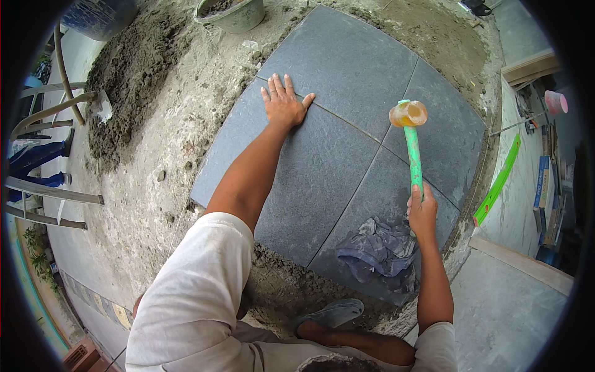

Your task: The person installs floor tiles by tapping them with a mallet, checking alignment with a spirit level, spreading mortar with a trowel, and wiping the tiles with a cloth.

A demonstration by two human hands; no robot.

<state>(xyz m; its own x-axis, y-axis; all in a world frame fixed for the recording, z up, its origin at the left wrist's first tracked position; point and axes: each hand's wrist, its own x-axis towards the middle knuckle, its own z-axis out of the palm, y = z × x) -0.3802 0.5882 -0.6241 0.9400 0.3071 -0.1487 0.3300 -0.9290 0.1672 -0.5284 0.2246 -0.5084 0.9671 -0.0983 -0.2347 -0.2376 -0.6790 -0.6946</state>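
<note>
Dark grey floor tiles (310, 180) lie side by side on a rough mortar bed, with narrow joints between them. My left hand (286, 106) rests flat with spread fingers across the joint between two tiles near their left edge. In my right hand (422, 211) is the green handle of a rubber mallet (409, 115). Its orange, translucent head is over the tiles on the right; whether it touches them I cannot tell. A crumpled, dusty grey-blue cloth (381, 248) lies on the near right tile, close to my right wrist.
Loose mortar (136, 80) is heaped at the left, with a bucket (232, 15) beyond. Metal legs (56, 192) stand at the left edge. A bright green level (498, 181) leans along the right wall. My sandalled foot (331, 315) is on the near mortar.
</note>
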